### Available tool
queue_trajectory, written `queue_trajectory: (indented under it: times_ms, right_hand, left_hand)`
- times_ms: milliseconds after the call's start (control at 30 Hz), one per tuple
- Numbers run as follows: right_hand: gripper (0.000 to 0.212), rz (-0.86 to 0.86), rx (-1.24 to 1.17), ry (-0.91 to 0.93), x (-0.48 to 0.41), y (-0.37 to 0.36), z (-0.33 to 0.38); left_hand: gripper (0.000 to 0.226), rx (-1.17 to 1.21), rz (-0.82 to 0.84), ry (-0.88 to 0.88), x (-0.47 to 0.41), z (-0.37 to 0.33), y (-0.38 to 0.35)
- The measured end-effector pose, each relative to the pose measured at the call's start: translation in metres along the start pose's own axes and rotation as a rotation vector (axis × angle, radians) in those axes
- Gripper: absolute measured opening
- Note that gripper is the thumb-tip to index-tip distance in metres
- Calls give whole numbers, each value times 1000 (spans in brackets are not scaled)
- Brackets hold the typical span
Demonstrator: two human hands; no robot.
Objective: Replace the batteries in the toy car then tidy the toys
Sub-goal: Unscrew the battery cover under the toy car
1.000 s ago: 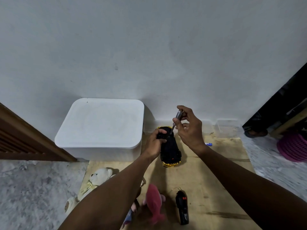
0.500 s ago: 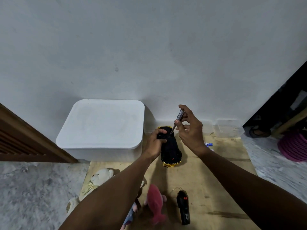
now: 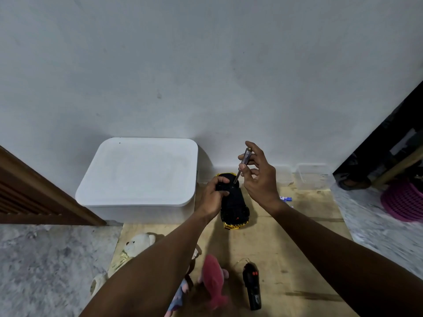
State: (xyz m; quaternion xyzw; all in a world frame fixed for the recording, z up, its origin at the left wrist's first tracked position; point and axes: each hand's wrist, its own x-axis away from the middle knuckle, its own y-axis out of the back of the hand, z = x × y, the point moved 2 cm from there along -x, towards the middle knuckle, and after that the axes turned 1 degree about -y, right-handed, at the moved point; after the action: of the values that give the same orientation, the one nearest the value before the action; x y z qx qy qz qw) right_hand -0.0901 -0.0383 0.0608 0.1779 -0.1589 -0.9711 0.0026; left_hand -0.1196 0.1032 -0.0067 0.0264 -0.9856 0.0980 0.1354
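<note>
A black and gold toy car (image 3: 235,207) lies upside down on a wooden board (image 3: 297,243). My left hand (image 3: 214,195) grips its far end. My right hand (image 3: 258,177) holds a small screwdriver (image 3: 242,164) upright, its tip touching the car's underside near my left thumb. A blue battery (image 3: 286,198) lies on the board just right of my right wrist. A black remote control (image 3: 253,287) rests near the board's front edge.
A white lidded storage box (image 3: 139,175) stands left of the car against the wall. A white teddy bear (image 3: 137,245) and a pink plush (image 3: 214,282) lie at the front left. Clear plastic containers (image 3: 313,176) sit by the wall, a purple basket (image 3: 405,200) at far right.
My right hand has shifted its fingers on the screwdriver handle, which stays planted on the car. My left hand and the car have not moved.
</note>
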Motion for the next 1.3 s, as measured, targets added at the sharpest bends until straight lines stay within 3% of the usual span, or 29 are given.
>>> queue_trajectory:
  times_ms: [200, 1300]
  right_hand:
    - [46, -13, 41, 88, -4, 1, 6]
    - [57, 24, 20, 82, -5, -3, 14]
  left_hand:
    - [36, 4, 11, 0, -1, -2, -1]
    - [37, 26, -16, -6, 5, -14, -2]
